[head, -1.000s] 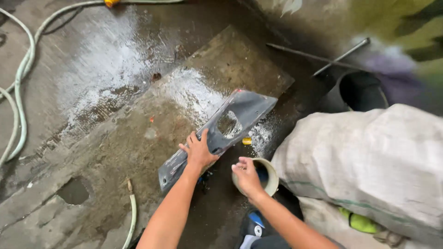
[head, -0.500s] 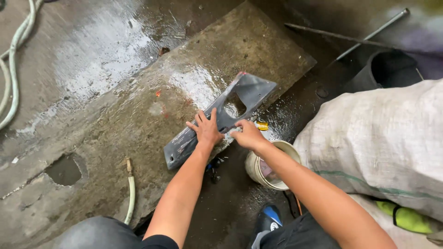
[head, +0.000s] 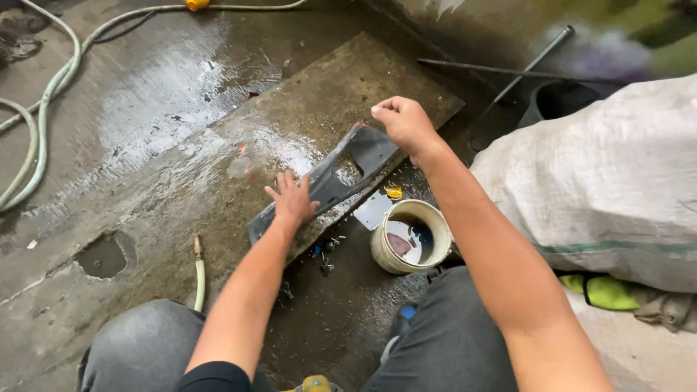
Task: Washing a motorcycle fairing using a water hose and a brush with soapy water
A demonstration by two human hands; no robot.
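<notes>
Hands (head: 292, 199) on grey panel (head: 330, 181)

A wet concrete slab (head: 181, 181) lies open from nine to twelve o'clock of the grey plastic panel (head: 341, 178), with free passage there. At ten o'clock a pale hose (head: 43, 109) curves along the floor. At seven o'clock a short hose end (head: 197, 261) and a puddle hole (head: 102, 255) interrupt the way. At five o'clock a cream bucket (head: 410, 236) stands just beside the panel. A bulky white sack (head: 602, 189) blocks three o'clock, and metal rods (head: 508, 71) cross at one o'clock.
</notes>
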